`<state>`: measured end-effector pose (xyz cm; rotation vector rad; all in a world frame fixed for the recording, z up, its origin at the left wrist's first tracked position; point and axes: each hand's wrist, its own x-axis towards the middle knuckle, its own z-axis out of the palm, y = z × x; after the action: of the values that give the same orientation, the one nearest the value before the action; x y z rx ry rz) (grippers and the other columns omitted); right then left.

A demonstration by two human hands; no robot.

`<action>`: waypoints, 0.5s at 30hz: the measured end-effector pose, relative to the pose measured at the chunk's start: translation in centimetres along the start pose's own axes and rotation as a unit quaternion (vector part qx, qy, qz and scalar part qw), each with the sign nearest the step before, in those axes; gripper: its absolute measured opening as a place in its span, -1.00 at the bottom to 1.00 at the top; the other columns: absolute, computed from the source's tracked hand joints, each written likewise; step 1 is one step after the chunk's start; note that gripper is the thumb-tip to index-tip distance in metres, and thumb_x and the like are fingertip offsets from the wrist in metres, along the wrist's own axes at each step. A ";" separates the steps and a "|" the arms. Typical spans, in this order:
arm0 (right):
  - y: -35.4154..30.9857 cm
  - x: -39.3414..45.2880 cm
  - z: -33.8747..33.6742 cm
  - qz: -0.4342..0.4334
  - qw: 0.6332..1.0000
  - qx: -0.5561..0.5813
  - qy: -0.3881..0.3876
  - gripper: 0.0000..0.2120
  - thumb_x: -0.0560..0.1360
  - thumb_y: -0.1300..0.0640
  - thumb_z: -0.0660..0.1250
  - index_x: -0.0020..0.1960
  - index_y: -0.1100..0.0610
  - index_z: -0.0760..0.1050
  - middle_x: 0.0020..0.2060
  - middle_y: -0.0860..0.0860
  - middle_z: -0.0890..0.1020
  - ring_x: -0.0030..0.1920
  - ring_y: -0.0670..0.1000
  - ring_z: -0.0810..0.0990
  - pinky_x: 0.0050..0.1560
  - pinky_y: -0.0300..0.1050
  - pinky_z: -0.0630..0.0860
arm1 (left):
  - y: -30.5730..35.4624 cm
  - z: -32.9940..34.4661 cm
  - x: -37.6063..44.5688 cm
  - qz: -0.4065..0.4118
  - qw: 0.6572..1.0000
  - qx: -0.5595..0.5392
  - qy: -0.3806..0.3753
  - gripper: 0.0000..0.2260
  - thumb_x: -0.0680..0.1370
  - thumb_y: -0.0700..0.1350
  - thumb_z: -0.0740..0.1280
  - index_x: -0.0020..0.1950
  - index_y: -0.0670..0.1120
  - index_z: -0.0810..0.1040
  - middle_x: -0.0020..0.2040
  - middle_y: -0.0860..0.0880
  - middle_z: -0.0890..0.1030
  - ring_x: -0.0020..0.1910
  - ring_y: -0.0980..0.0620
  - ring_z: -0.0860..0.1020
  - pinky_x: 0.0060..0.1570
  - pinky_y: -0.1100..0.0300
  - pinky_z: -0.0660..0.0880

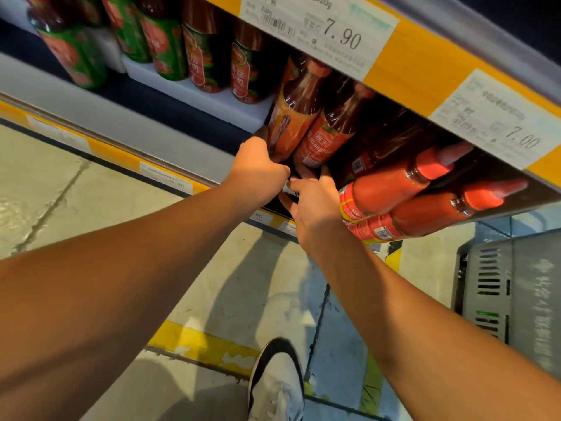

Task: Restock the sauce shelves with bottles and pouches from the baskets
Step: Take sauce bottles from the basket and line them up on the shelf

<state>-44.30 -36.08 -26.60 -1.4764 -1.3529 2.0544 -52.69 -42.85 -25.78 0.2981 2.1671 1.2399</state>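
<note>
Sauce bottle base gripped by left hand; right hand just beside, grasp unclear.

two price tags, two red squeeze bottles, perhaps five green-labelled bottles, one shoe

Two dark sauce bottles stand side by side at the front of the shelf, both leaning in this tilted view — the left bottle wears an orange label, the right bottle a red-orange one with white characters. Just right of them two red squeeze bottles point their pale nozzles rightward, one above the other. Farther left, on a white riser, stands a row of green-labelled bottles with red tomato print.
</note>
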 end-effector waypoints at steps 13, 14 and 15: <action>0.2 -6.2 -2.2 -0.032 0.962 -0.259 -0.084 -0.38 0.50 0.29 0.39 0.50 0.05 0.31 0.23 0.12 0.62 0.16 0.15 0.64 0.12 0.16 0.59 | -0.3 -3.0 -6.8 0.065 0.997 0.020 -0.039 -0.56 0.65 -0.11 0.35 0.53 0.01 0.42 0.39 -0.01 0.46 0.24 0.06 0.54 0.13 0.19 0.42; 0.1 -7.3 -3.0 -0.034 0.945 -0.308 -0.107 -0.50 0.53 0.35 0.38 0.39 0.05 0.38 0.15 0.13 0.62 0.10 0.15 0.63 0.10 0.15 0.58 | -0.3 -3.7 -8.1 0.072 0.996 0.042 -0.042 -0.56 0.65 -0.13 0.37 0.52 0.01 0.43 0.39 -0.01 0.47 0.24 0.10 0.53 0.14 0.25 0.39; 0.0 -8.5 -4.1 -0.037 0.928 -0.349 -0.126 -0.56 0.55 0.37 0.39 0.32 0.03 0.41 0.11 0.11 0.60 0.08 0.13 0.61 0.11 0.13 0.58 | -0.1 -4.6 -9.5 0.077 0.994 0.068 -0.043 -0.57 0.64 -0.14 0.39 0.51 0.01 0.46 0.40 -0.01 0.49 0.22 0.12 0.52 0.15 0.28 0.38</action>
<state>-37.12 -39.60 -21.69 -1.3746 -2.3837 1.8430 -48.08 -50.65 -20.37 0.5736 2.1913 1.1409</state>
